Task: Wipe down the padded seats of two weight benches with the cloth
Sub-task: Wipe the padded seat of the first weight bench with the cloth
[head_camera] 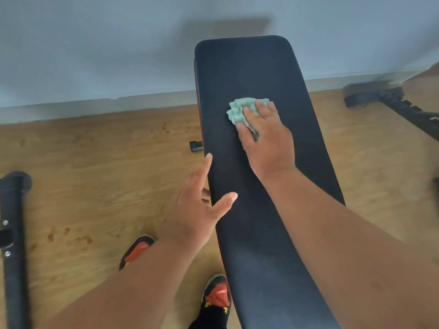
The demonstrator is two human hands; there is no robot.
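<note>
Now the right hand [266,136] presses a green cloth [243,110] flat against the black padded seat [251,74].

Its fingers lie nearly straight over the crumpled cloth, which sticks out beyond the fingertips and to their left, roughly midway along the seat. Nearer the person, the left hand [199,207] hovers at the seat's left edge, fingers spread and relaxed, holding nothing, thumb out over the padding. Below that hand, two black-and-red shoes [137,250] stand on the wooden floor [95,162]. Further to its left stands a black metal post [13,233].
</note>
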